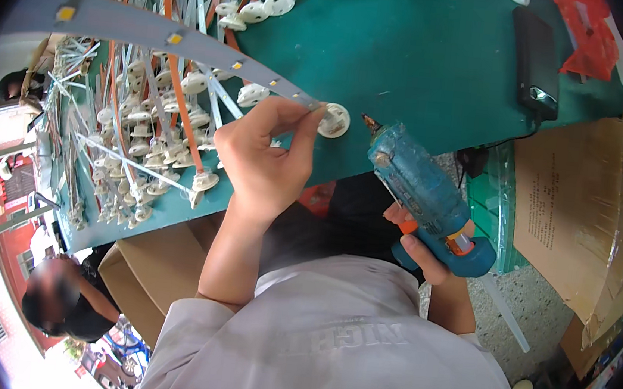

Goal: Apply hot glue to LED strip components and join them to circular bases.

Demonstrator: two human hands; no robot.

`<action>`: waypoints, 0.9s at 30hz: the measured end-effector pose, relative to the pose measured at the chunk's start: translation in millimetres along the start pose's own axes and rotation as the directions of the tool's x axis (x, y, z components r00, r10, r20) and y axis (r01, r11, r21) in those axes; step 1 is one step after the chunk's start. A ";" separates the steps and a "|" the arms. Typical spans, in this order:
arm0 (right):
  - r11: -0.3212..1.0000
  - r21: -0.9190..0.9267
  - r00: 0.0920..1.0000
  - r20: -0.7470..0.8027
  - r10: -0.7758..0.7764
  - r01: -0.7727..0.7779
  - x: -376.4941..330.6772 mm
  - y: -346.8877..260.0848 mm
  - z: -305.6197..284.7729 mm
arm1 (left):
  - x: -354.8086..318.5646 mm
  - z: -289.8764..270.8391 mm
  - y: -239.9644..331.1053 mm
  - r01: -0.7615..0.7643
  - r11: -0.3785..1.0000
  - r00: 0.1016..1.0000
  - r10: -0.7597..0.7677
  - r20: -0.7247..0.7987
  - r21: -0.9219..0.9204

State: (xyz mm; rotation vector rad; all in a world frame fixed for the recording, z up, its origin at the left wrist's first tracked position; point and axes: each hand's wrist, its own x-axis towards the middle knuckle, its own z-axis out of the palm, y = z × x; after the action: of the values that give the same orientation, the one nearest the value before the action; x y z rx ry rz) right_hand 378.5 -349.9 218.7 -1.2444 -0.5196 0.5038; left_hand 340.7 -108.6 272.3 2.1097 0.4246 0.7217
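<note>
gluing seems in hand, the next move likely calling for white cap [335,122] and nozzle [369,122] to meet. over the worktop's [414,62] near edge, the left hand [266,156], forearm reaching forward, pinches the light strip [205,49] at that cap; rightward, the right hand [431,264] clasps the tilted glue gun [419,179], nozzle apart.

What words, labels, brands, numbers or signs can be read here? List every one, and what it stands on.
Light T-shirt: large tone-on-tone lettering across the chest; legible in part, its wording not copied here.
Cardboard box at right: several lines of small dark print, too small to read.
Teal hot glue gun in the right hand: dark markings along the barrel, too small and blurred to read.
</note>
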 end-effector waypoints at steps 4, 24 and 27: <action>0.990 -0.142 0.993 0.119 -0.003 0.020 1.7 -2.7 6.4 | -2.4 -6.0 -1.5 0.006 1.000 0.997 -0.008 0.070 0.027; 0.879 -0.461 0.992 0.080 -0.096 0.122 2.7 9.2 23.5 | 6.9 -10.6 7.9 -0.118 0.983 0.986 0.100 0.130 0.138; 0.879 -0.449 0.987 0.084 -0.138 0.161 5.6 8.6 23.6 | 8.3 -9.7 12.8 -0.124 0.981 0.986 0.105 0.126 0.152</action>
State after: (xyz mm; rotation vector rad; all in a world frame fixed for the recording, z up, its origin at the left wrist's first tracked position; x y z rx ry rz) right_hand 367.6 -326.7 216.5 -1.6265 -0.8024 0.2869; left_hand 341.6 -105.8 290.1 2.3294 0.3063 0.6434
